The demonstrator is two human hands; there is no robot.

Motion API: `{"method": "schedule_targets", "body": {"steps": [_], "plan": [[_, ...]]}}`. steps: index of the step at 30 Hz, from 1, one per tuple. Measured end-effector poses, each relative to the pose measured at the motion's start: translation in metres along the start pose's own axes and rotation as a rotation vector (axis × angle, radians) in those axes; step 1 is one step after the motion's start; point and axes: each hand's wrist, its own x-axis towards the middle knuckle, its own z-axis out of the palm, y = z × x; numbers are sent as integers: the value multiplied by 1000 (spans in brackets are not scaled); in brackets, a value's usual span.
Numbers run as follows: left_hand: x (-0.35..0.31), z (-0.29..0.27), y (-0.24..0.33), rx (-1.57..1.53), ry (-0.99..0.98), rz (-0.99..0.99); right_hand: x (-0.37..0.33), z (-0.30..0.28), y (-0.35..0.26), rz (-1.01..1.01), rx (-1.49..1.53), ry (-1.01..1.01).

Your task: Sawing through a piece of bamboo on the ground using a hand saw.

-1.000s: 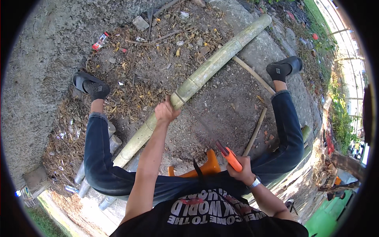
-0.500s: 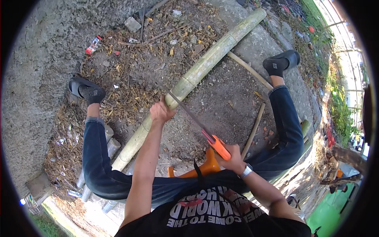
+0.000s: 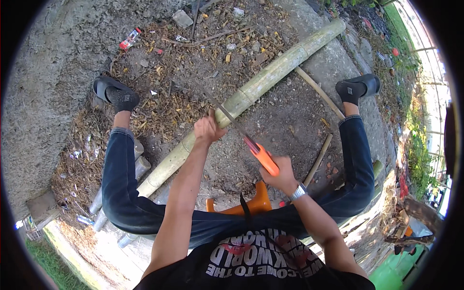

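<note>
Over the leaf-strewn dirt (image 3: 278,116), the long bamboo pole (image 3: 251,91) slants between my spread legs (image 3: 356,150); being round, it could roll or shift if my grip slackens. The saw (image 3: 242,133) crosses it, and its thin blade (image 3: 233,121) could bind or buckle if I twist it. My hands are apart: the right hand (image 3: 280,173) wrapped around the orange handle (image 3: 266,161), the left hand (image 3: 207,129) clamped on the pole just beside the blade, where a skip could cut my fingers (image 3: 211,115).
</note>
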Motion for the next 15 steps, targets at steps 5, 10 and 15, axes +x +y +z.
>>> {"method": "schedule_targets", "body": {"steps": [5, 10, 15], "plan": [[-11, 24, -2, 10, 333, 94, -136, -75, -33, 152, 2, -34], [-13, 26, 9, -32, 290, 59, -8, 9, -1, -2, 111, 61], [-11, 13, 12, -91, 93, -3, 39, 21, -13, -37, 49, 85]]}}
